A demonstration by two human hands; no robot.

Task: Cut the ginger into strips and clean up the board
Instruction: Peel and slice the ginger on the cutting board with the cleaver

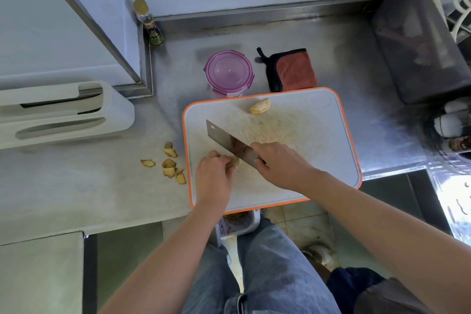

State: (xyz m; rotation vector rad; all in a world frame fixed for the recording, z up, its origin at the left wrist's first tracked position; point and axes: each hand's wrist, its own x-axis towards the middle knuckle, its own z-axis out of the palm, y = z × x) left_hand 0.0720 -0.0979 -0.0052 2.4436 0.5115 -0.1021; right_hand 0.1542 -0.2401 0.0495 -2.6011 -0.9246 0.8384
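The ginger is pinched in the curled fingers of the left hand, close to the left edge of the board and nearer its near-left corner. Most of the piece is hidden by fingers and blade, so its long axis cannot be told.

The handle of the cleaver is gripped by the right hand, with the fingers wrapped round it. The blade is laid diagonally, its long axis running from far-left to near-right. Its square tip is pointed towards the board's far-left corner, and its edge is set against the ginger just beside the left fingertips.

A second lump is left at the board's far edge, its long axis lying roughly along that edge.

The board, white with an orange rim, is set at the bench's near edge, and a bin is seen below it.

Scraps are scattered on the bench just beside the board's left edge. Just past the far edge, a purple-lidded tub and a cloth are placed side by side.

A bottle is stood in the bench's far-left corner, its label too blurred to be read. A rack is set along the left side.
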